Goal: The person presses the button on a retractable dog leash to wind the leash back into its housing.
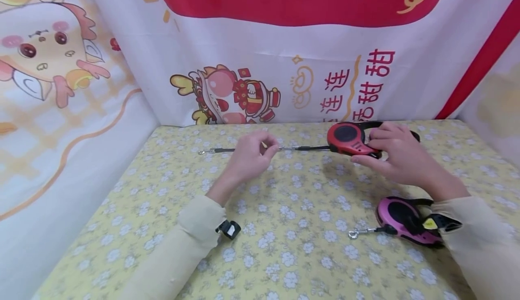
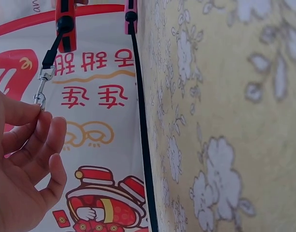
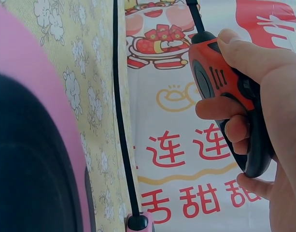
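Observation:
My right hand (image 1: 400,153) grips the handle of a red and black retractable dog leash (image 1: 346,137), held just above the table; in the right wrist view the fingers pass through its handle loop. My left hand (image 1: 253,153) pinches the silver snap hook (image 2: 40,89) of that leash between thumb and forefinger. A short black strap (image 1: 313,148) runs between hook and casing. Behind it, a second leash's black tape (image 2: 140,96) lies drawn out along the table, leading to a pink casing (image 3: 142,223). In the head view that casing is hidden.
Another pink retractable leash (image 1: 400,214) lies near my right forearm, its silver hook (image 1: 354,234) pointing left. The drawn-out tape ends in a hook (image 1: 201,152) left of my left hand. Printed cloth walls (image 1: 260,38) enclose the flower-patterned table (image 1: 276,255).

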The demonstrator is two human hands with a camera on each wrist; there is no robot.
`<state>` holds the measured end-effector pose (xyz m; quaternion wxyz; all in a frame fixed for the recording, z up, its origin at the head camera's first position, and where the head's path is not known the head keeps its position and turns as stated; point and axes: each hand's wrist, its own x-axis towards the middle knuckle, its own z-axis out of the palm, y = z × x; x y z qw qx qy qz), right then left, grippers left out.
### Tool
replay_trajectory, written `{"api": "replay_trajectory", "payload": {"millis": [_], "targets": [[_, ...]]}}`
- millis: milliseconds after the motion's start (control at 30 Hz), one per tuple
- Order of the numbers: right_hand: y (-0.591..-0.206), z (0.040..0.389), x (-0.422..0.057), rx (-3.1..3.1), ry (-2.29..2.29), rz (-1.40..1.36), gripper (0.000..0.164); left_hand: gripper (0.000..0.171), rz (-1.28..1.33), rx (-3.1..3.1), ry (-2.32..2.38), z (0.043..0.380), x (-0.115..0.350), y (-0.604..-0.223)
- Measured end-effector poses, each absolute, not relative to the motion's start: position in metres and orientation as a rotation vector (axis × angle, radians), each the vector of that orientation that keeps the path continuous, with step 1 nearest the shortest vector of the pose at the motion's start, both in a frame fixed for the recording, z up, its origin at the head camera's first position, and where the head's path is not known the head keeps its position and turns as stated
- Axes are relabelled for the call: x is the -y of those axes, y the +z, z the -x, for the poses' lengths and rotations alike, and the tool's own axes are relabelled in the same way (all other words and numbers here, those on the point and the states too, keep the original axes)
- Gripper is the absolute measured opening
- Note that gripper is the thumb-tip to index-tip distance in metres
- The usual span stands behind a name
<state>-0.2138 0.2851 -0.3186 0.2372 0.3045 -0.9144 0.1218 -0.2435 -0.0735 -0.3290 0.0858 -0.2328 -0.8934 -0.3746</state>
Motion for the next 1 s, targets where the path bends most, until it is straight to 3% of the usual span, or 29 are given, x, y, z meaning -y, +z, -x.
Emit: {"api": "replay_trajectory", "payload": {"millis": [1000], "targets": [[-0.316,0.209,-0.272,2.472,0.345,-0.891,0.031,0.008,0.781,2.675,-1.196,0.228,0.051,-0.331]]}}
